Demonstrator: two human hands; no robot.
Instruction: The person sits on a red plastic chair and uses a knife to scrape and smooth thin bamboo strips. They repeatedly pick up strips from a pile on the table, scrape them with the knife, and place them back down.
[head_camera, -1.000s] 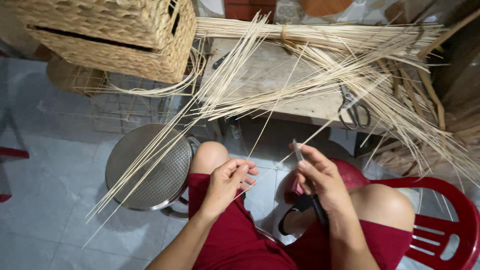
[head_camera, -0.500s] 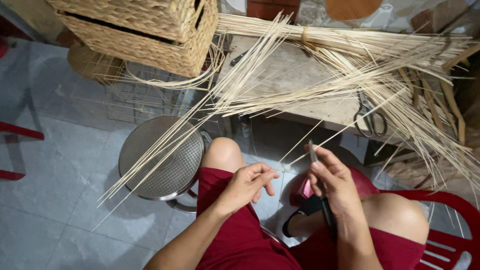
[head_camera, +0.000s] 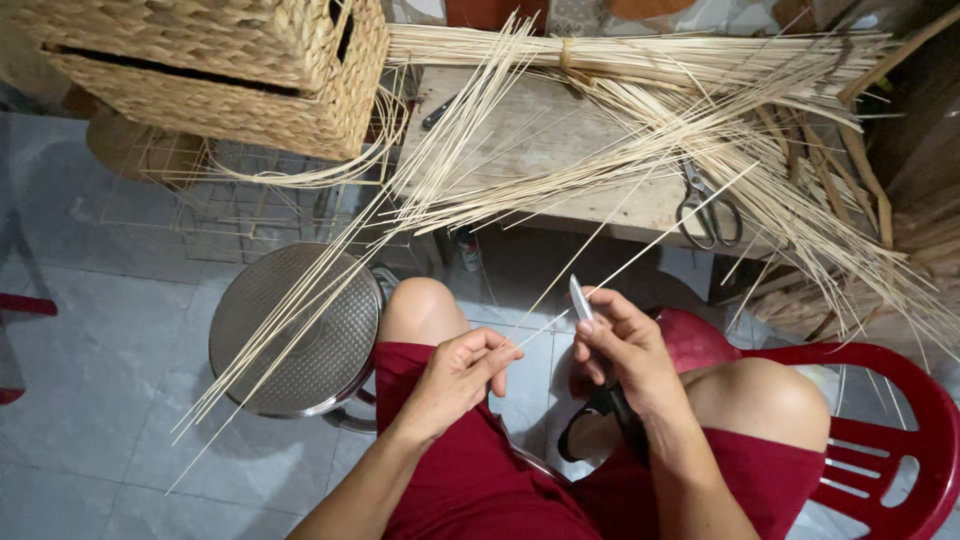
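A small knife (head_camera: 579, 297) with a shiny blade points up toward 12 o'clock. A thin pale reed strip (head_camera: 640, 255) slants toward 2 o'clock, touching the blade.

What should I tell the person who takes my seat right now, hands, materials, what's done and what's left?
Left hand: pinching the near end of one thin reed strip, over the lap.
Right hand: gripping a small knife, blade up against that strip.
Loose reed strips fan across the wooden table and over the metal stool; a tied bundle lies at the table's back, scissors at its right edge.
Done: cannot tell which strips are already worked.
Left: probably this strip, then the pile.
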